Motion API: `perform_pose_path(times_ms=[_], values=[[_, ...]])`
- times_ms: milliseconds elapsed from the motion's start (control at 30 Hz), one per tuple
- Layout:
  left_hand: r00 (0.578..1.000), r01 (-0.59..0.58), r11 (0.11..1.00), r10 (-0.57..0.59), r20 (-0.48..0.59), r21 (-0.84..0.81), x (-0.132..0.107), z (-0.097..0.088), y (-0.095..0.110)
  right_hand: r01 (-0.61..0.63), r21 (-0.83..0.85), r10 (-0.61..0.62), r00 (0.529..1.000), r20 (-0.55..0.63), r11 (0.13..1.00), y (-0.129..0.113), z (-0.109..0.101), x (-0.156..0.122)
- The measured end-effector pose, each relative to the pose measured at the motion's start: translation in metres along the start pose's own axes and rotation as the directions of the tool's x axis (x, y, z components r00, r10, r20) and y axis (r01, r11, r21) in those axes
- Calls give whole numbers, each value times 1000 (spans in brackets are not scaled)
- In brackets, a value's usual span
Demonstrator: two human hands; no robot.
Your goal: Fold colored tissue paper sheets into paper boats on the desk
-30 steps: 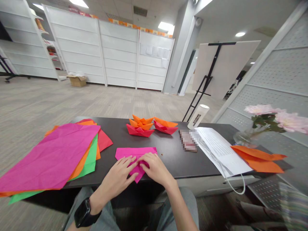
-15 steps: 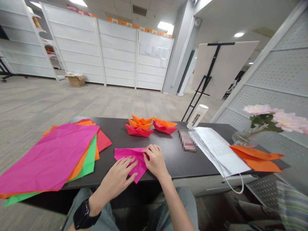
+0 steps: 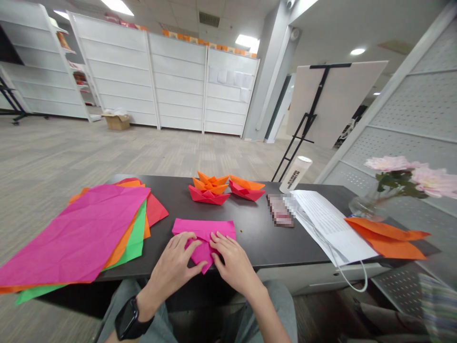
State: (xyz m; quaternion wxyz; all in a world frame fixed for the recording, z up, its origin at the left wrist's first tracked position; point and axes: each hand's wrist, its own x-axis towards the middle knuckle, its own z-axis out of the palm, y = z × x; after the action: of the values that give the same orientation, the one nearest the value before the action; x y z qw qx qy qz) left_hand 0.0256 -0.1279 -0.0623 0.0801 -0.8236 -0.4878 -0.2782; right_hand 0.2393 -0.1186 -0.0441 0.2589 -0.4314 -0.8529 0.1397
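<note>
A folded sheet of pink paper (image 3: pixel 203 226) lies on the table in front of me, with a straight band along its far side and a point towards me. My left hand (image 3: pixel 176 262) rests on the left part of it, thumb spread away from the curved fingers. On its right part lies my right hand (image 3: pixel 232 259), fingers stretched over the middle fold and thumb apart. Both hands press on the paper without pinching it. Beyond it stand folded orange and red paper boats, one pair on the left (image 3: pixel 209 190) and another on the right (image 3: pixel 247 190).
A stack of coloured paper sheets (image 3: pixel 93 224) covers the table's left side. To the right are a pixelated item (image 3: pixel 281 210), a white canister (image 3: pixel 296 175), printed sheets (image 3: pixel 328 224) with a white cable, folded orange paper (image 3: pixel 387 238) and a flower vase (image 3: pixel 367 207).
My right hand has released the paper's far right edge and moved down onto the middle fold. The band's right end now shows. My left hand has shifted slightly, its fingers more curved.
</note>
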Motion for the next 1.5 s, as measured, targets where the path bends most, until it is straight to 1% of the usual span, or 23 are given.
perform_pose_path(times_ms=[33,67,100,233,333,433,500,567,633,700,767,800,867,933,1033,1100,1133,1167,1233,1300,1367,1433,1500], values=[[999,19,1000,-19,-37,13,0,0,0,-3,3,3,1000,3,1000,0,0,1],[998,27,999,-26,-50,22,0,-1,1,-5,7,5,1000,4,1000,0,0,2],[999,20,999,-19,-42,27,1,-1,1,-6,11,6,1000,3,1000,0,1,2],[997,-23,999,21,72,29,2,1,-1,-17,11,17,1000,11,1000,1,3,1],[994,-29,999,25,105,37,-1,1,-7,-82,-41,83,996,14,996,5,-1,-5],[996,-46,998,43,75,31,-10,-3,-15,-133,-100,135,991,16,986,8,-9,-16],[998,-42,999,41,54,26,-19,-7,-21,-118,-122,122,992,30,986,8,-13,-25],[998,-44,999,43,53,26,-30,-10,-25,-82,-130,87,996,32,988,6,-11,-35],[996,-71,997,69,50,28,-40,-13,-29,-56,-132,55,998,-15,990,3,-4,-46],[992,-128,992,128,21,5,-50,-17,-31,-50,-119,31,988,-149,992,0,6,-57],[985,-173,983,172,-23,-67,-57,-24,-31,-27,-70,4,952,-307,997,-4,11,-66],[984,-178,977,174,-43,-115,-59,-28,-31,-12,-33,0,933,-359,999,-6,10,-69],[990,-126,970,111,-82,-209,-59,-39,-30,-11,65,35,918,-395,998,-13,1,-70],[993,-13,957,-22,-116,-289,-52,-49,-29,-57,184,127,911,-392,981,-18,-16,-65],[961,182,902,-246,-122,-392,-32,-60,-28,-157,341,291,874,-388,927,-21,-39,-47],[941,253,866,-324,-99,-431,-18,-64,-28,-183,402,349,852,-391,897,-18,-47,-34],[940,259,858,-329,-87,-443,-12,-66,-28,-182,417,358,846,-395,890,-16,-49,-29],[947,242,858,-310,-82,-452,-7,-67,-28,-170,422,352,844,-404,891,-15,-49,-25],[971,141,880,-213,-112,-455,-1,-69,-28,-115,401,302,845,-442,909,-11,-47,-22],[980,-1,910,-82,-183,-414,-1,-68,-29,-34,335,203,850,-485,942,-8,-43,-23],[972,-120,937,43,-231,-327,-5,-63,-32,33,230,88,863,-497,973,-3,-37,-26],[964,-198,955,149,-221,-221,-11,-56,-36,64,106,-10,896,-444,992,4,-31,-30],[961,-240,960,214,-175,-147,-17,-48,-40,80,-5,-77,928,-365,997,10,-23,-34]])
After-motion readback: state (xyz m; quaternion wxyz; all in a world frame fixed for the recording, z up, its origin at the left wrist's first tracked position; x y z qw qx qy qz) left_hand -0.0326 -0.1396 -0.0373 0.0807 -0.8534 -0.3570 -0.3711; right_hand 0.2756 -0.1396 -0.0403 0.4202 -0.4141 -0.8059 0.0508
